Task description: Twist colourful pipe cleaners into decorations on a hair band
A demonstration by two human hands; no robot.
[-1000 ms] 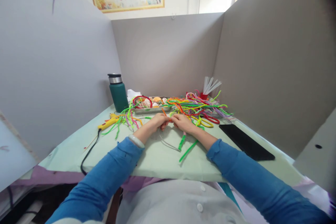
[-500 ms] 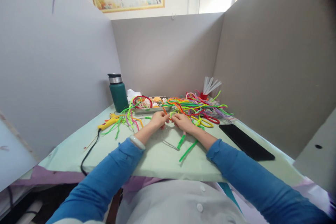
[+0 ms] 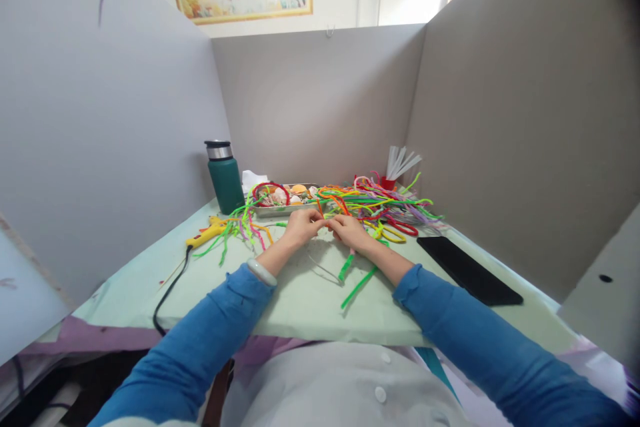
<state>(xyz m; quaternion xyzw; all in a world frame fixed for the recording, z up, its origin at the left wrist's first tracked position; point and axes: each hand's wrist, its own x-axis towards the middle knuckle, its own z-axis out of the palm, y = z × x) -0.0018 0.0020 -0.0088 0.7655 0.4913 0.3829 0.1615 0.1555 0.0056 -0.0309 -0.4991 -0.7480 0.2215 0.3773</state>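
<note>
My left hand and my right hand meet fingertip to fingertip over the middle of the table. Both are closed in a pinch. An orange pipe cleaner sticks up beside my left fingers; how it is gripped is hard to see. What my right fingers pinch is hidden. Below my right hand lies a thin grey wire loop that runs to a piece wrapped in green. A straight green pipe cleaner rests under my right wrist.
Behind my hands are a metal tray of shells and a heap of coloured pipe cleaners. A green bottle and yellow glue gun stand left. Yellow-handled scissors and a black slab lie right.
The fingertips of both hands have shifted slightly and come closer together. The orange pipe cleaner by my left fingers has moved a little right, and less of the coloured piece between my hands shows.
</note>
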